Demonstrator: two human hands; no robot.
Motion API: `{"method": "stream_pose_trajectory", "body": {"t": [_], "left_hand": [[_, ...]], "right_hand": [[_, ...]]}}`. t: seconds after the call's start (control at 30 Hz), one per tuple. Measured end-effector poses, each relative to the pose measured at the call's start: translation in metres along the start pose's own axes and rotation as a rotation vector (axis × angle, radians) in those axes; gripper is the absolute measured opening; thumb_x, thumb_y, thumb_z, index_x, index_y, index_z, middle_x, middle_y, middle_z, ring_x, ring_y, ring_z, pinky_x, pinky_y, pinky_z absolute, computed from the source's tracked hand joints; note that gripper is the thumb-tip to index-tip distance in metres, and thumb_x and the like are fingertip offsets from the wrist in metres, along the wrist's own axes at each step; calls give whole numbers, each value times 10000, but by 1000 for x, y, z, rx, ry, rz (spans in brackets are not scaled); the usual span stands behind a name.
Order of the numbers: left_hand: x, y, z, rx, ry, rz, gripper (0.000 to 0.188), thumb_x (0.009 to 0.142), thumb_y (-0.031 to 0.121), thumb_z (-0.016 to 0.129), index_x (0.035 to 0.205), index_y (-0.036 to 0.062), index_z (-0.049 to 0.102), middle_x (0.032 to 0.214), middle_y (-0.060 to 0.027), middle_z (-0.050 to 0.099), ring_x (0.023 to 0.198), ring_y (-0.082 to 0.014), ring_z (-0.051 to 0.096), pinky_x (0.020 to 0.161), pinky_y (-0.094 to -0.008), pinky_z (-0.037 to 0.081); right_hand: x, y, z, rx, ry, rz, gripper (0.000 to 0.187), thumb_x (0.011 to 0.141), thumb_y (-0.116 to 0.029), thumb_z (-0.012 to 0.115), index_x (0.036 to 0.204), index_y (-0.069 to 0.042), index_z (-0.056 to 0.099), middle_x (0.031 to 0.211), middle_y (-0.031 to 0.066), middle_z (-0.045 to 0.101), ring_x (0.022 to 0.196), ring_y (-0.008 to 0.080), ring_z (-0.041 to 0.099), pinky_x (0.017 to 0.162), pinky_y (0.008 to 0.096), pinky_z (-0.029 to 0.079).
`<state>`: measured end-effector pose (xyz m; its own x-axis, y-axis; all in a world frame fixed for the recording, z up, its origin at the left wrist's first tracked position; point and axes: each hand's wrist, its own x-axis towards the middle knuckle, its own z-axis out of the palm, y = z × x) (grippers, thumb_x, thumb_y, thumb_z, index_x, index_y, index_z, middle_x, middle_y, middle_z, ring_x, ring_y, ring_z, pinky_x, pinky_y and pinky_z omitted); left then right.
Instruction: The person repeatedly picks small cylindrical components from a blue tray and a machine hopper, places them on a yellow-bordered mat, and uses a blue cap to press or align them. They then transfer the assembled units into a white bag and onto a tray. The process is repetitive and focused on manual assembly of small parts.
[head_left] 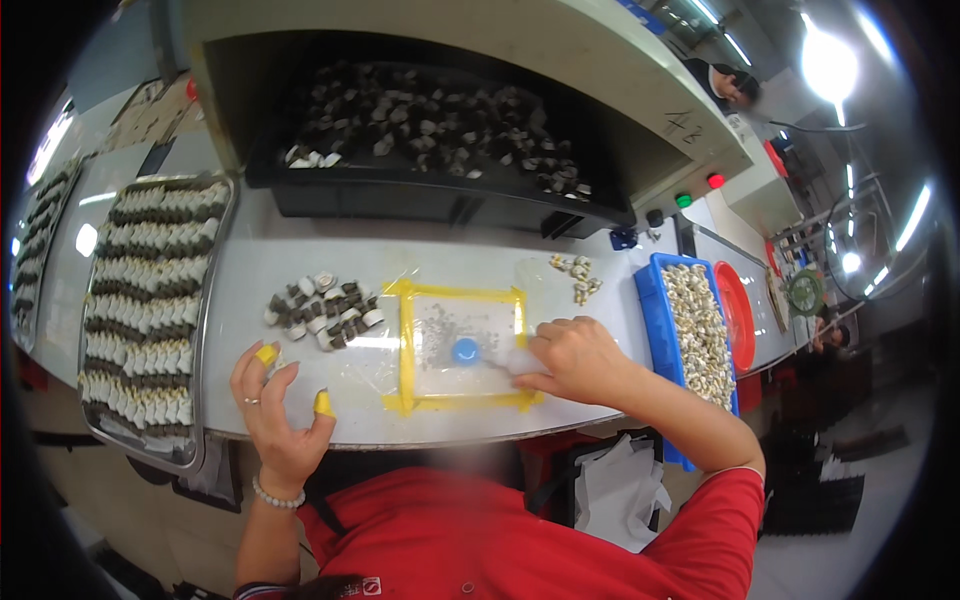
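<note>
My right hand (580, 360) is closed around a small whitish, translucent bottle (510, 360), held low over a sheet framed with yellow tape (406, 350). A round blue piece (466, 350) lies just left of the bottle; whether the two are joined is unclear. Tiny grey bits (430, 335) are scattered on the sheet. Left of the frame, my left hand (272, 405) has its fingers curved and apart, with yellow covers on two fingertips. It is beside a pile of small white-and-dark cylindrical parts (325, 310). A pale bit shows near one covered fingertip.
A metal tray (205, 330) with rows of similar parts stands left. A black bin (400, 200) of parts sits under a pale housing at the back. Right are a blue basket (655, 300) of gold-and-white pieces, a red basin (735, 310) and loose pieces (582, 280).
</note>
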<state>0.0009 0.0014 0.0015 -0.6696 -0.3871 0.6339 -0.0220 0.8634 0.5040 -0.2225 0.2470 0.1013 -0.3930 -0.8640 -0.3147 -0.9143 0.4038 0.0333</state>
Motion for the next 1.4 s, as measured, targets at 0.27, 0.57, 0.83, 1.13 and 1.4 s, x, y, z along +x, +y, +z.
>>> {"method": "stream_pose_trajectory", "body": {"t": [0.27, 0.57, 0.83, 1.13, 1.4], "left_hand": [[-2, 3, 5, -13, -34, -20, 444, 660, 37, 630, 1086, -5, 513, 1223, -228, 481, 1185, -435, 426, 965, -524, 360], [-3, 4, 4, 36, -41, -13, 445, 668, 22, 617, 1097, -10, 505, 1224, -234, 477, 1186, -432, 425, 960, -520, 363], [-2, 4, 6, 53, -11, -1, 433, 679, 20, 617, 1097, -9, 505, 1223, -233, 480, 1182, -431, 428, 950, -505, 376], [-6, 4, 3, 86, -17, -10, 434, 680, 27, 627, 1096, -9, 509, 1224, -232, 471, 1181, -430, 424, 969, -517, 358], [0, 10, 1, 102, -28, -19, 482, 661, 55, 667, 1113, 2, 508, 1271, -239, 437, 1209, -433, 393, 981, -525, 345]], "right_hand": [[-38, 18, 48, 445, 357, 121, 364, 779, -261, 729, 1030, -23, 619, 924, 116, 616, 861, 291, 602, 774, 377, 484], [-39, 121, 112, 1104, 892, 527, 313, 859, -103, 680, 1124, -5, 544, 1000, 43, 622, 922, 108, 589, 795, 246, 465], [1, 187, 128, 842, 969, 759, 294, 852, -131, 697, 1075, 0, 557, 878, 14, 619, 753, 74, 551, 666, 208, 425], [-30, 111, 100, 707, 1135, 651, 471, 824, -129, 701, 1230, 5, 504, 1257, 155, 536, 1170, 253, 525, 964, 358, 418], [15, 96, 96, 481, 845, 377, 454, 815, -218, 699, 1207, -35, 558, 1342, 217, 451, 1245, 376, 430, 1036, 397, 364]]}}
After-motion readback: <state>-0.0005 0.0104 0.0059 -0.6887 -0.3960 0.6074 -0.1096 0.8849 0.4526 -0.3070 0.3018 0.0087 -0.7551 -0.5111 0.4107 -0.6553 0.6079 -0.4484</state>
